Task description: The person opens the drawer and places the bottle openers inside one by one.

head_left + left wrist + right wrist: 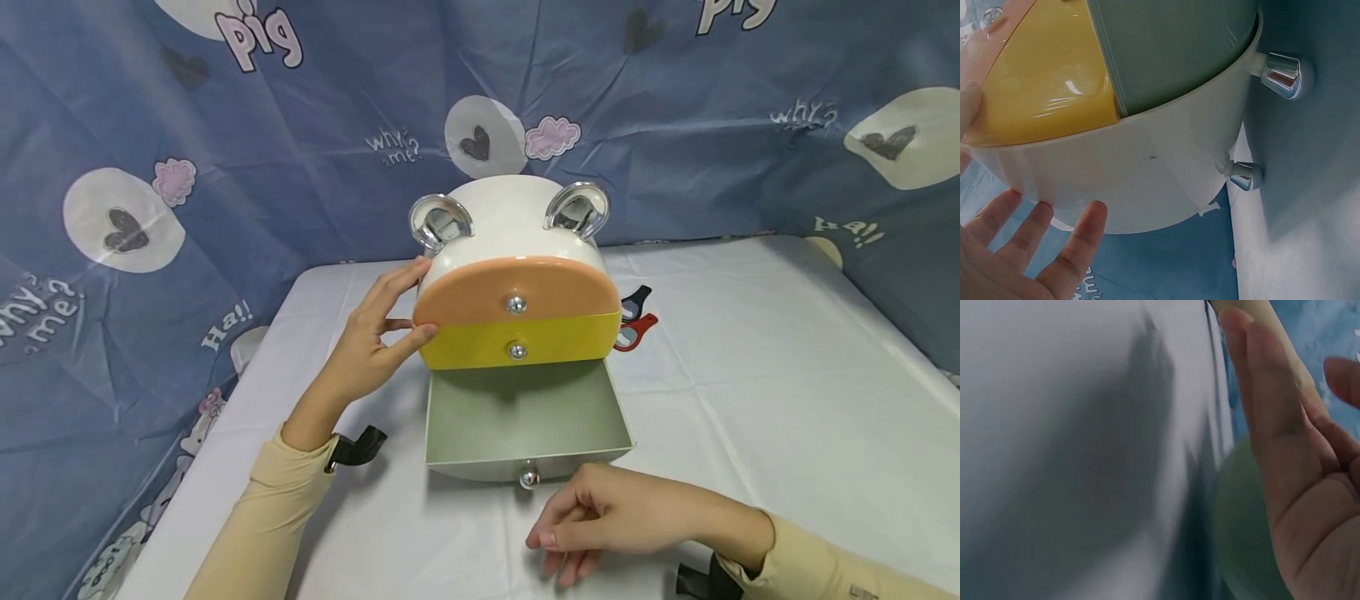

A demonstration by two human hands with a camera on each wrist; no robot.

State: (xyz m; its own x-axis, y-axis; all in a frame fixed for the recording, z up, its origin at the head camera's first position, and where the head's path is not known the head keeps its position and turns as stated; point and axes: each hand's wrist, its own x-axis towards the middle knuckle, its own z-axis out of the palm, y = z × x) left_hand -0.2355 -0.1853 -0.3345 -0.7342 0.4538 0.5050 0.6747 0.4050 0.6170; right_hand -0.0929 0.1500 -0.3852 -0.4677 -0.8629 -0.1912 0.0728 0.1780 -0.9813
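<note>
A white rounded drawer box (510,218) with silver ears stands on the table, its orange drawer (472,292) above a yellow drawer (566,337), both pushed in. The green bottom drawer (525,417) is pulled out, with nothing in it. My left hand (367,346) rests against the box's left side with fingers spread, the thumb at the front edge by the yellow drawer. In the left wrist view, fingertips (1090,215) touch the white side wall. Just in front of the green drawer's silver knob (529,477), my right hand (600,517) hovers with loosely bent fingers, holding nothing.
Scissors with red and black handles (636,332) stick out from behind the box's right side. A white cloth (787,400) covers the table. Blue printed fabric (337,92) hangs at the back and sides. Short silver feet (1285,75) show under the box.
</note>
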